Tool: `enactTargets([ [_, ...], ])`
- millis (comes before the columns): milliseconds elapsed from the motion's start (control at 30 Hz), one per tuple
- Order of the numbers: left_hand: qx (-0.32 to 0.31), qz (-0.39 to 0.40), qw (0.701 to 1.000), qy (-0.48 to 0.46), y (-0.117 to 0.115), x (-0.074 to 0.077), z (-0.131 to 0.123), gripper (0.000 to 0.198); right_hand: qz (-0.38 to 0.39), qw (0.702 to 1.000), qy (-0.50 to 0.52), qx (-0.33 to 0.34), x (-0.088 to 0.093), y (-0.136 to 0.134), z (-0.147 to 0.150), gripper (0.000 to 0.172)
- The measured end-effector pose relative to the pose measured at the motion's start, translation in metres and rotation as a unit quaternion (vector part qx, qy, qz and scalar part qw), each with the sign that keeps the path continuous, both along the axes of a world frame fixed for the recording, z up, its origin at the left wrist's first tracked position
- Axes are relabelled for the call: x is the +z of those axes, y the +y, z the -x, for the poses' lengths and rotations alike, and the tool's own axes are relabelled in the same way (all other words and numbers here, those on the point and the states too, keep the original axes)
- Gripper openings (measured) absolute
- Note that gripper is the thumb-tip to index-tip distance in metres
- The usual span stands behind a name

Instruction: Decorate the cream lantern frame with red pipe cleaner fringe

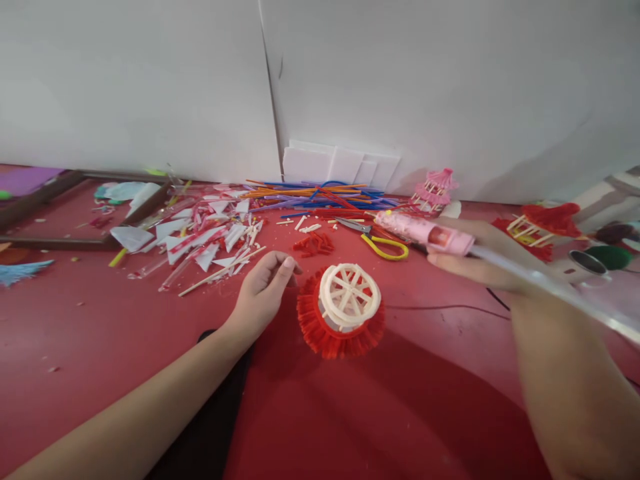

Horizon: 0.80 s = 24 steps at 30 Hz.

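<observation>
A round craft piece stands on the red table: a cream wheel-like ring with spokes (350,295) sits over a ruffled red pipe-cleaner skirt (343,345). Just to its left is my left hand (267,283), its thumb pressed to curled fingers; whatever may be between them is too small or hidden to name. My right hand (480,257) grips a pink hot glue gun (407,229), nozzle pointing left, above the table to the right of the craft piece. From the gun's rear a long clear glue stick (555,290) runs to the lower right.
Short red pipe-cleaner pieces (314,245) and yellow-handled scissors (385,247) lie behind the craft piece. Coloured pipe cleaners (320,195) line the wall. Paper scraps (200,233) and a brown frame (60,241) are left. A pink pagoda model (435,189) and a red one (543,227) stand right.
</observation>
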<state>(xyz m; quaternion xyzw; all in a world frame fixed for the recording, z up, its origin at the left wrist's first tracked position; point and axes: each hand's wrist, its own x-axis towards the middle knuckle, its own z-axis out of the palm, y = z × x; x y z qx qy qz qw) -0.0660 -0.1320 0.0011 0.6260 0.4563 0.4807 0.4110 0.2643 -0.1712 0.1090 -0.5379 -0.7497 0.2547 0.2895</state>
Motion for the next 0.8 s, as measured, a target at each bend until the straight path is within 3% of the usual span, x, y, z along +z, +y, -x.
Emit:
enactTargets([
  [100, 0.015, -0.001, 0.999, -0.028, 0.002, -0.003, -0.001, 0.036, 0.011, 0.995, -0.103, 0.004, -0.017, -0.005, -0.010, 0.034],
  [300, 0.015, 0.012, 0.995, -0.101, 0.005, -0.003, -0.003, 0.033, 0.011, 0.973, -0.230, 0.007, -0.089, -0.006, -0.025, 0.056],
  [400, 0.002, 0.009, 0.991, -0.133, -0.001, 0.007, -0.005, 0.038, 0.008, 0.972, -0.234, 0.013, -0.099, -0.004, -0.024, 0.066],
  [500, -0.009, 0.002, 0.988, -0.153, -0.009, 0.025, -0.007, 0.041, -0.017, 0.975, -0.221, 0.006, -0.079, -0.004, -0.014, 0.073],
  [667, -0.046, -0.040, 0.988, -0.141, -0.017, 0.065, -0.012, 0.039, -0.159, 0.987, -0.032, 0.001, -0.017, -0.009, 0.030, 0.023],
  [800, -0.141, -0.056, 0.984, -0.098, -0.021, 0.096, -0.023, 0.025, -0.204, 0.968, 0.132, 0.070, 0.014, -0.012, 0.073, 0.013],
])
